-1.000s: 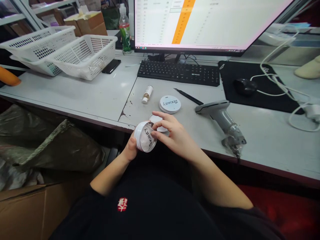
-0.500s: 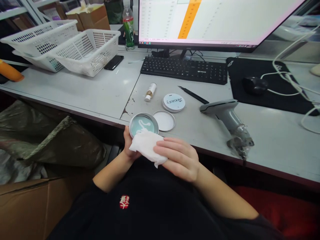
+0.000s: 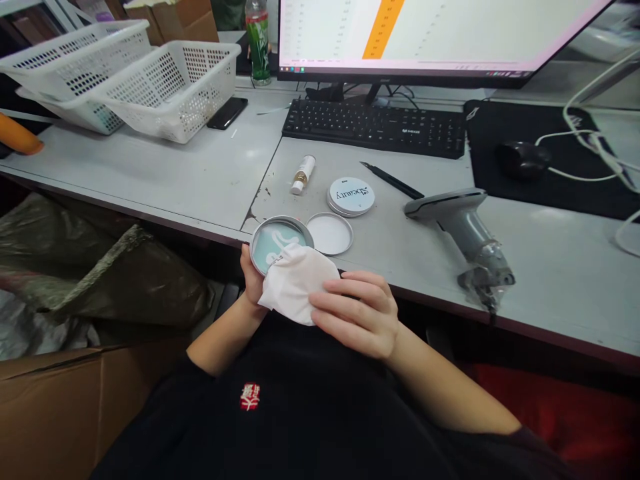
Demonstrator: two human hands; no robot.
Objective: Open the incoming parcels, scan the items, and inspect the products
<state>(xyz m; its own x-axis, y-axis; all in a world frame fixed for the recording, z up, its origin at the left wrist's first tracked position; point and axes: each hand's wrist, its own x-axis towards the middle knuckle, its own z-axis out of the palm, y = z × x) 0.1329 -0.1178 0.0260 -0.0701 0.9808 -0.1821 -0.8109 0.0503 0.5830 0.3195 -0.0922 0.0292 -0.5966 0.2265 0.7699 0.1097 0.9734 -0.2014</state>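
Observation:
My left hand [image 3: 253, 277] is closed around the side of a round metal tin [image 3: 257, 248], held tilted at the desk's front edge. Inside the tin shows a pale teal surface with a white curved shape. A soft white cloth [image 3: 303, 283] with tiny dark print covers the tin's near part. My right hand [image 3: 363, 315] grips the cloth's right side, fingers lying over it and thumb hidden. Just beyond the tin lies an open round lid [image 3: 331, 233], white inside. Behind that is a closed tin [image 3: 351, 195] with a printed top.
A small bottle [image 3: 304, 175], a black craft knife [image 3: 393, 180] and a grey barcode scanner [image 3: 463, 223] lie on the desk [image 3: 200, 177]. Farther back are a keyboard [image 3: 375, 127], monitor [image 3: 330, 33], phone [image 3: 228, 113], mouse [image 3: 523, 160] and white baskets [image 3: 165, 93].
The cloth now looks flatter and more spread, showing its small print. The tin has tipped slightly, and more of its white shape shows. My head view has tilted down a little.

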